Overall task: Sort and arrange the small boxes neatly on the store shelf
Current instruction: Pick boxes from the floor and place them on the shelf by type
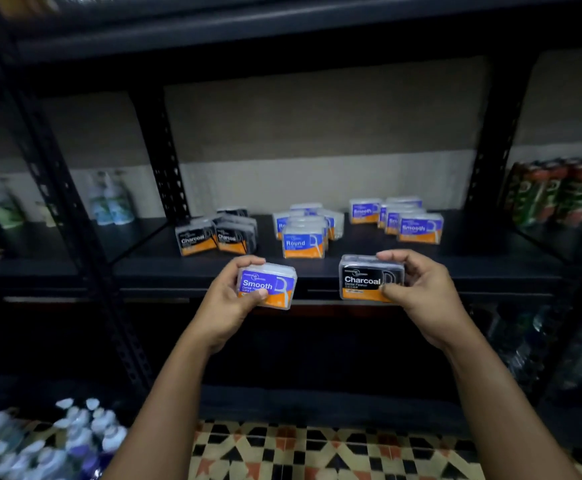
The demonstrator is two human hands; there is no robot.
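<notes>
Gripping a clear plastic box with a blue and orange "Smooth" label [267, 285], the left hand [229, 299] holds it in front of the black metal shelf [151, 268], thumb on the label. The right hand [421, 289] pinches a clear plastic box with a black and orange "Charcoal" label [364, 282] at the shelf edge. Behind them on the shelf stand three groups: Charcoal boxes [217, 235], Round boxes [305, 233], and Smooth boxes [404, 220].

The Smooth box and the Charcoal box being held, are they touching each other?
Apart. The head view shows dark shelf edge between the Smooth box and the Charcoal box, one in each hand.
</notes>
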